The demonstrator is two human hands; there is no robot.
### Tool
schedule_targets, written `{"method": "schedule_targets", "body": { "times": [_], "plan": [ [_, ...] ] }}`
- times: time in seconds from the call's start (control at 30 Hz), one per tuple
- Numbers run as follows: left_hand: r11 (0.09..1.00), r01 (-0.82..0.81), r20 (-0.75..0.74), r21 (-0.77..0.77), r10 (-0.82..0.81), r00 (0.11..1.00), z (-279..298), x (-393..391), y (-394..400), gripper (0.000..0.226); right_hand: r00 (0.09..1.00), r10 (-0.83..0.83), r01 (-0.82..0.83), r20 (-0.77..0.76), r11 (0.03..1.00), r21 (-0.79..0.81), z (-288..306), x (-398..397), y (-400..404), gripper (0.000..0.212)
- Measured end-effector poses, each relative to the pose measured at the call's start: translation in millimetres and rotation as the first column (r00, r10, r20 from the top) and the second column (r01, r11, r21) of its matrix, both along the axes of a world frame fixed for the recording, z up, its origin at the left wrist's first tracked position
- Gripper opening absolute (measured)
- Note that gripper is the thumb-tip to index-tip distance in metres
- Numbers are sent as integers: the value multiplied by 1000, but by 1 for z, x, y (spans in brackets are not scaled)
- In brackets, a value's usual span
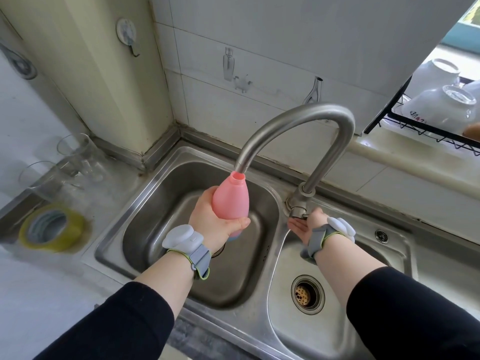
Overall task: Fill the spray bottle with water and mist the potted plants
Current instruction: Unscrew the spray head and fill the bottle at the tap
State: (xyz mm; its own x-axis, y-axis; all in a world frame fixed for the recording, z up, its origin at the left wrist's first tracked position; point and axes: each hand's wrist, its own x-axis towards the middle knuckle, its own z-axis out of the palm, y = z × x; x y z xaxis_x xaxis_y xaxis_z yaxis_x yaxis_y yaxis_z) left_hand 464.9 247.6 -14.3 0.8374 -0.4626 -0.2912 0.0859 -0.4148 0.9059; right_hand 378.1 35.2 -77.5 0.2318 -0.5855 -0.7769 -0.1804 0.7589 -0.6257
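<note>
My left hand (211, 216) grips a pink spray bottle (231, 197) with its spray head off, tilted so its open neck sits right under the spout of the curved steel faucet (298, 118). The bottle hangs over the left sink basin (145, 229). No water stream shows. My right hand (306, 224) reaches under the faucet handle (297, 211) at the tap's base, fingers straight and touching it. No potted plants are in view.
Right basin (291, 261) holds a drain strainer (307, 293). Clear glasses (75, 157) and a roll of yellow tape (52, 227) sit on the left counter. A black wire rack (428, 131) with white bowls stands at the right. Tiled wall behind.
</note>
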Motion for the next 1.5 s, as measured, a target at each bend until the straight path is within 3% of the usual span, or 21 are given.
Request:
{"method": "schedule_targets", "body": {
  "times": [0.67, 1.07, 1.17, 1.37, 1.5],
  "plan": [
    [1000, -3, -6, 12, 3, 1000, -3, 2, -3, 75, 996, -69, 68, 55, 997, 31, -2, -2, 5, 52],
    [1000, 0, -20, 28, 0, 1000, -10, 4, -3, 76, 994, -102, 102, 51, 995, 4, -2, -3, 9, 37],
    [999, 5, -23, 32, -4, 1000, -10, 3, -3, 76, 993, -102, 102, 53, 995, 2, -5, -4, 11, 46],
    [999, 12, -25, 46, -11, 1000, -10, 3, -5, 76, 998, -12, 10, 63, 999, 31, 7, 2, 19, 38],
    [999, 7, -27, 50, -6, 1000, -9, 3, -5, 78, 979, 161, -168, 123, 985, 46, 25, 7, 36, 33]
  ]
}}
